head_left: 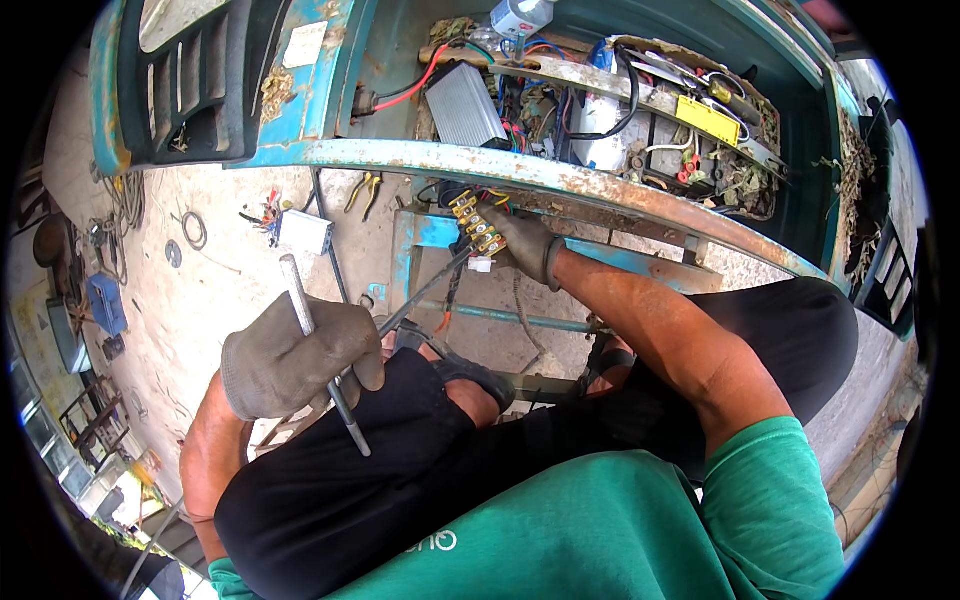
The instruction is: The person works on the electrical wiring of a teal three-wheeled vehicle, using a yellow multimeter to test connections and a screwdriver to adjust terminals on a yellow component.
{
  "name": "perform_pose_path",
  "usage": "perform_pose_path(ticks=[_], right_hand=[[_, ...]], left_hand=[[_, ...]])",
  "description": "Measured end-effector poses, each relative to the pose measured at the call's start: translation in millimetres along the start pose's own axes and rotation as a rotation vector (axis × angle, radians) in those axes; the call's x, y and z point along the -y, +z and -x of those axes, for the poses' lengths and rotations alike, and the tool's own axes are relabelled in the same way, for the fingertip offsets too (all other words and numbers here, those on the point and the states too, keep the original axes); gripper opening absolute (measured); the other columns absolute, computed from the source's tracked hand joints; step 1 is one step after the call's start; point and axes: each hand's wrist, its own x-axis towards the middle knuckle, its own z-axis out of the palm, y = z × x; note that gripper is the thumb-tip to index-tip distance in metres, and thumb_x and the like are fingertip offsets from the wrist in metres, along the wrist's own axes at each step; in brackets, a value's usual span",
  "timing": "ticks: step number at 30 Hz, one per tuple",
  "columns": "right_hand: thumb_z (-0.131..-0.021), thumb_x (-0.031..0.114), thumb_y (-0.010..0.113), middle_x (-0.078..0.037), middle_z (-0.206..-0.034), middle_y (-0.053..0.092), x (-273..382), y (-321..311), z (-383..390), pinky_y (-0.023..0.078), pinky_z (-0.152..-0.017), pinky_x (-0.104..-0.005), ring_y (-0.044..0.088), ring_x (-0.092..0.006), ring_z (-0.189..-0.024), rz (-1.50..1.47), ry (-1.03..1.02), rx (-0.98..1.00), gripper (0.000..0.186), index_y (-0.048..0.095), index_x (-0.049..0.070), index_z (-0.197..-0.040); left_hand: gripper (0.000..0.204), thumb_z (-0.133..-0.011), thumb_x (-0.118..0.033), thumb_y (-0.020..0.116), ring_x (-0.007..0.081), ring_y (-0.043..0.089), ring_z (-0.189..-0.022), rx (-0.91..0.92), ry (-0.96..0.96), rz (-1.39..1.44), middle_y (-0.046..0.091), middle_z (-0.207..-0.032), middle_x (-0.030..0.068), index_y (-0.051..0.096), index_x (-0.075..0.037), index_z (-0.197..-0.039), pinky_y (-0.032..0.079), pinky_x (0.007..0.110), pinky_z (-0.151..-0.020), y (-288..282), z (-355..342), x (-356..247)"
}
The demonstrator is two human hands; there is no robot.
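Note:
My left hand, in a grey work glove, is closed around the crossbar of a T-handle wrench. The bar sticks out above and below the fist, and the thin shaft slants up and right. Its tip meets the yellow terminal block, which has a row of metal screws. My right hand, gloved too, grips the block from the right; its fingertips are partly hidden behind it. Coloured wires run around the block, and a white plug connector hangs just below it.
A rusty teal metal frame spans ahead, with a silver finned box, wires and dry leaves inside. Pliers and a white box with wires lie on the floor at left. A blue crossbar runs below my hands.

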Motion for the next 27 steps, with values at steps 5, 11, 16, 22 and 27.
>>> perform_pose_path(ticks=[5, 11, 16, 22, 27], right_hand=[[-0.101, 0.051, 0.059, -0.005, -0.110, 0.073, 6, 6, 10, 0.064, -0.079, -0.0316, 0.074, -0.0145, -0.093, -0.044, -0.004, 0.029, 0.051, 0.065, 0.007, -0.127], [-0.102, 0.049, 0.059, -0.006, -0.108, 0.074, 3, 1, 2, 0.064, -0.074, -0.0297, 0.075, -0.0140, -0.089, -0.024, -0.021, 0.022, 0.050, 0.065, 0.006, -0.126], [-0.100, 0.050, 0.061, -0.007, -0.110, 0.073, 0, 0, -2, 0.063, -0.074, -0.0299, 0.074, -0.0149, -0.091, -0.032, -0.045, 0.015, 0.053, 0.065, 0.005, -0.127], [-0.099, 0.050, 0.063, -0.008, -0.111, 0.072, 2, -4, -1, 0.063, -0.077, -0.0304, 0.073, -0.0163, -0.093, 0.012, -0.026, 0.021, 0.055, 0.064, 0.004, -0.129], [-0.099, 0.049, 0.064, -0.009, -0.112, 0.072, 1, 2, -4, 0.063, -0.077, -0.0314, 0.074, -0.0173, -0.094, -0.059, -0.024, 0.082, 0.054, 0.064, 0.003, -0.129]], left_hand=[[0.065, -0.105, -0.050, 0.038, 0.0187, 0.065, -0.054, 0.147, 0.216, -0.180, 0.069, -0.072, 0.0127, 0.067, 0.003, -0.081, 0.048, 0.027, -0.046, -16, -12, 0], [0.067, -0.108, -0.050, 0.031, 0.0190, 0.067, -0.056, 0.119, 0.011, -0.201, 0.069, -0.075, 0.0122, 0.065, 0.002, -0.084, 0.049, 0.028, -0.047, -25, -16, -29], [0.062, -0.106, -0.045, 0.032, 0.0186, 0.067, -0.057, 0.123, -0.027, -0.194, 0.068, -0.074, 0.0122, 0.065, 0.002, -0.083, 0.050, 0.029, -0.048, -26, -14, -30], [0.054, -0.103, -0.038, 0.036, 0.0171, 0.067, -0.061, 0.144, -0.111, -0.234, 0.068, -0.072, 0.0094, 0.067, 0.000, -0.082, 0.051, 0.028, -0.051, -22, -16, -43], [0.048, -0.101, -0.035, 0.039, 0.0160, 0.067, -0.063, 0.097, -0.015, -0.266, 0.067, -0.072, 0.0077, 0.068, -0.001, -0.082, 0.051, 0.028, -0.054, -13, -12, -46]])
